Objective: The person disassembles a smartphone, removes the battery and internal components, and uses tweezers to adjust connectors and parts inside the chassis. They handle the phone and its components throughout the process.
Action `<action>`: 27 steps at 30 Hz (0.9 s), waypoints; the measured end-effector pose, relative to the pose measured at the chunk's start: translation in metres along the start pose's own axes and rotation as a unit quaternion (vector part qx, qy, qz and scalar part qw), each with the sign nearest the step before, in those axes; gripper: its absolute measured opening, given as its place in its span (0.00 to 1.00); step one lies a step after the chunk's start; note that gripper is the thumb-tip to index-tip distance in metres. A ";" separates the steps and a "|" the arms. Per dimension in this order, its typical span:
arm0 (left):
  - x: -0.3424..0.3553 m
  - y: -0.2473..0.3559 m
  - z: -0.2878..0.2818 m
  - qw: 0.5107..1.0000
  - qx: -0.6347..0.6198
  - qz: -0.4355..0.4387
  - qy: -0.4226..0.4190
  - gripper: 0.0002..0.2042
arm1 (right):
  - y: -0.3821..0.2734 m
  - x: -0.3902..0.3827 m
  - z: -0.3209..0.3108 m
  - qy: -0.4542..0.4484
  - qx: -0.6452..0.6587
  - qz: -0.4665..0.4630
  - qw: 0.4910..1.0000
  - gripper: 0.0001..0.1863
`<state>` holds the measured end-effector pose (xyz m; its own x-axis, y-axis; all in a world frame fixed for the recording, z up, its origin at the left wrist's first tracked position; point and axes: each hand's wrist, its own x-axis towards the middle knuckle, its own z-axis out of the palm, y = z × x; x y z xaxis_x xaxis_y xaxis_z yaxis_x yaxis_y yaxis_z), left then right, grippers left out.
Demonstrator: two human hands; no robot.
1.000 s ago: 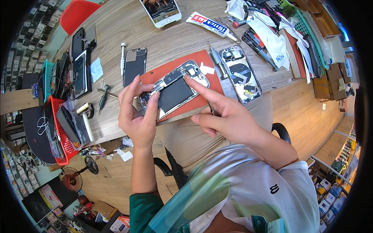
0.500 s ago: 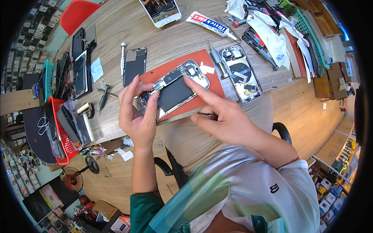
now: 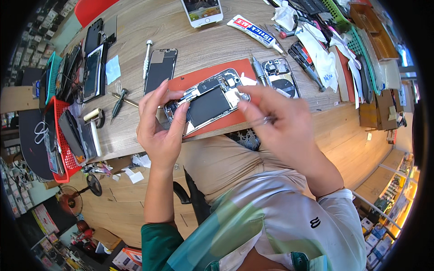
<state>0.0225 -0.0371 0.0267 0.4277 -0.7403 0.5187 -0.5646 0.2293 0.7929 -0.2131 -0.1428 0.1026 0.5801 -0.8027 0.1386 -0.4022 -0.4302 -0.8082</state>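
Note:
An opened phone (image 3: 209, 105), its black battery and circuit board bare, lies tilted over a red mat (image 3: 194, 77). My left hand (image 3: 160, 115) grips its left end between thumb and fingers. At the phone's right end, my right hand (image 3: 285, 115) has thumb and forefinger nearly together, slightly blurred; anything between those tips is too small to make out. Tucked into that palm is a thin metal tool that looks like tweezers (image 3: 261, 121). Just right of the mat are a screwdriver (image 3: 258, 70) and a second opened phone housing (image 3: 282, 74), partly hidden by my right hand.
A detached phone screen (image 3: 160, 67) and a silver screwdriver (image 3: 147, 63) lie behind my left hand. Farther back are a glue tube (image 3: 257, 34) and a lit phone (image 3: 203, 18). A red basket (image 3: 63, 140) stands left; papers and tools (image 3: 316, 54) crowd the right.
My right hand has lifted off the phone's middle and moved right and up to its right end, fingertips drawn together. My left hand keeps its hold. The whole view has shifted slightly.

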 end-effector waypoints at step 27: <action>0.007 0.003 -0.003 1.000 -0.011 0.009 -0.001 0.31 | 0.016 0.061 0.013 -0.018 0.003 -0.006 1.000 0.07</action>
<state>0.0256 -0.0397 0.0332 0.4163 -0.7365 0.5331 -0.5564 0.2574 0.7901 -0.1753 -0.1930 0.0912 0.6098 -0.7821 0.1288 -0.3909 -0.4381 -0.8095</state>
